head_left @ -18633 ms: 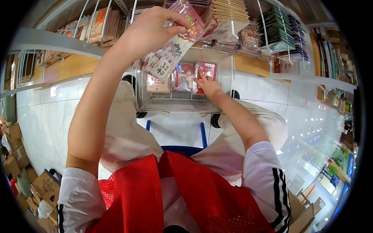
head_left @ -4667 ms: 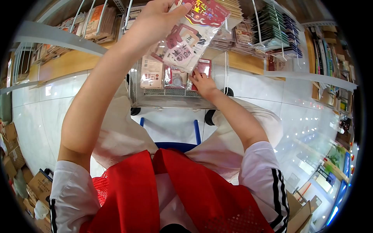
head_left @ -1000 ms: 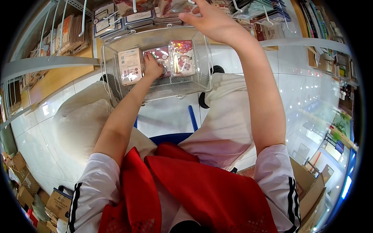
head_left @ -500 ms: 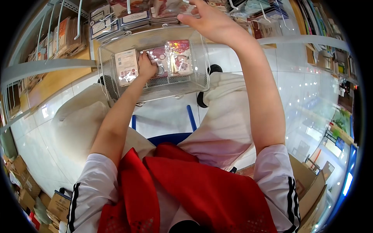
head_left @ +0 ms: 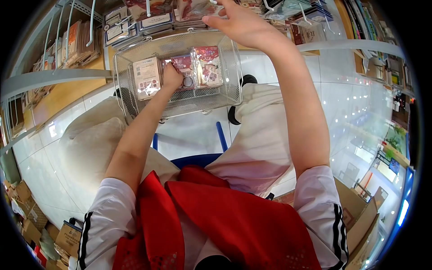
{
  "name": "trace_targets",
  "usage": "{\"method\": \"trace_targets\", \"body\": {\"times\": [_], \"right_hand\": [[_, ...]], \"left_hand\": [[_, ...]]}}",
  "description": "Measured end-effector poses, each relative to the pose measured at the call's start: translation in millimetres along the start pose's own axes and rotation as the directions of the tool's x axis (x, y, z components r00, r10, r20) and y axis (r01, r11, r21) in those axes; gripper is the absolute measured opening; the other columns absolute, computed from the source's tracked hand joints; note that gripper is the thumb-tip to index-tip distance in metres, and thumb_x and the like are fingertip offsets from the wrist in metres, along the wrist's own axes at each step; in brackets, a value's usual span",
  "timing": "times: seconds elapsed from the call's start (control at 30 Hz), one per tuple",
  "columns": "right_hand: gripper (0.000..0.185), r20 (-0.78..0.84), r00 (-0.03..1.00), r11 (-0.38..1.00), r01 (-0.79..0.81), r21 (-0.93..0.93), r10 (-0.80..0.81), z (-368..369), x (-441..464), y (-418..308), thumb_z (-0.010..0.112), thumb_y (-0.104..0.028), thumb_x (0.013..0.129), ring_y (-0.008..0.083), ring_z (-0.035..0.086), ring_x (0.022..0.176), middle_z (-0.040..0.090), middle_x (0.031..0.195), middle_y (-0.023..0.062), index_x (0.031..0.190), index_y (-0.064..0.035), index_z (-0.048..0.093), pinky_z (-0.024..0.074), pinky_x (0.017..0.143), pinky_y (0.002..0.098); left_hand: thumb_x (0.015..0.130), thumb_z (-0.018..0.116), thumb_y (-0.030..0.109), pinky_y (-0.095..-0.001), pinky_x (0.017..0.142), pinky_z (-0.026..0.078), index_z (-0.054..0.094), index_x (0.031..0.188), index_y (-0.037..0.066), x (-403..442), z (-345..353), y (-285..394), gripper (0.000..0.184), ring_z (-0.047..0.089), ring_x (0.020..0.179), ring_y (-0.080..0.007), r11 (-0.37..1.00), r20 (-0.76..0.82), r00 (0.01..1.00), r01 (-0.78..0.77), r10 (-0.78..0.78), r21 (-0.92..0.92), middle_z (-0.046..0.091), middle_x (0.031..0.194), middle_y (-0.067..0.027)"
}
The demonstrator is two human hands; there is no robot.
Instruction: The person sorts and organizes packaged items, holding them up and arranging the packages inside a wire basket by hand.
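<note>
My left hand (head_left: 172,77) reaches into a wire mesh basket (head_left: 209,100). Its fingers are closed on a dark red plastic-wrapped packet (head_left: 184,64) in the middle; the fingertips are partly hidden. To the left of that hand lies a cream packet (head_left: 146,78) with small printed pictures. A shiny red-and-cream packet (head_left: 207,67) lies on the right side of the basket. Up at the shelf, my right hand (head_left: 238,22) has thumb and fingers apart beside a wrapped packet (head_left: 193,10) and a white hook. The top edge of the view cuts off some of its fingers.
White display hooks (head_left: 91,22) stick out along the shelf. Blue-edged packets (head_left: 156,20) are stacked behind the basket. A grey rail (head_left: 346,45) runs across at the right. Below the basket is a blue stool (head_left: 195,159). Cardboard boxes (head_left: 68,237) stand at lower left.
My left hand has shifted slightly and its fingers look more tightly curled at the middle packet. My right hand has moved a little to the left at the shelf.
</note>
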State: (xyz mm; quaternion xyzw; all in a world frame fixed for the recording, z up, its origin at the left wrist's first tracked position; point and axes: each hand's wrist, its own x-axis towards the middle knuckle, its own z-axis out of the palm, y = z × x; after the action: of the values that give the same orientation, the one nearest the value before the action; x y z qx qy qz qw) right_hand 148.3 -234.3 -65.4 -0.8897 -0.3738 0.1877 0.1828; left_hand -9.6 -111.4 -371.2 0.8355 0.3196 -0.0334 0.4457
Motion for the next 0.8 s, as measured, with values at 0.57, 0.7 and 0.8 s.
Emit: {"method": "trace_targets", "body": {"times": [0.57, 0.7, 0.8], "right_hand": [[0.062, -0.014, 0.999, 0.998, 0.047, 0.041, -0.046, 2, 1, 7, 0.057, -0.043, 0.082, 0.0360, 0.056, 0.104, 0.058, 0.109, 0.0267, 0.117, 0.0073, 0.048, 0.0428, 0.089, 0.0389], [0.060, 0.019, 1.000, 1.000, 0.005, 0.012, -0.005, -5, -4, 0, 0.057, -0.042, 0.083, 0.0360, 0.056, 0.104, 0.058, 0.108, 0.0269, 0.115, 0.0074, 0.049, 0.0427, 0.089, 0.0391], [0.059, 0.012, 0.998, 0.995, 0.061, 0.082, -0.062, -5, -5, 3, 0.056, -0.042, 0.083, 0.0363, 0.056, 0.104, 0.058, 0.107, 0.0272, 0.114, 0.0078, 0.049, 0.0430, 0.088, 0.0390]], "left_hand": [[0.091, 0.030, 0.013, -0.0453, 0.103, 0.029, 0.019, 0.137, -0.010, -37, 1, 19, 0.052, 0.015, 0.134, -0.0426, 0.511, 0.300, 0.948, -0.209, -0.102, 0.834, 0.011, 0.146, -0.0282], [0.091, 0.033, 0.013, -0.0453, 0.103, 0.030, 0.019, 0.137, -0.011, -36, 2, 22, 0.054, 0.019, 0.133, -0.0434, 0.463, 0.298, 0.947, -0.213, -0.118, 0.860, 0.012, 0.145, -0.0297], [0.090, 0.037, 0.012, -0.0452, 0.102, 0.031, 0.019, 0.137, -0.010, -37, 5, 16, 0.055, 0.023, 0.131, -0.0442, 0.461, 0.283, 0.956, -0.217, -0.079, 0.861, 0.013, 0.144, -0.0306]]}}
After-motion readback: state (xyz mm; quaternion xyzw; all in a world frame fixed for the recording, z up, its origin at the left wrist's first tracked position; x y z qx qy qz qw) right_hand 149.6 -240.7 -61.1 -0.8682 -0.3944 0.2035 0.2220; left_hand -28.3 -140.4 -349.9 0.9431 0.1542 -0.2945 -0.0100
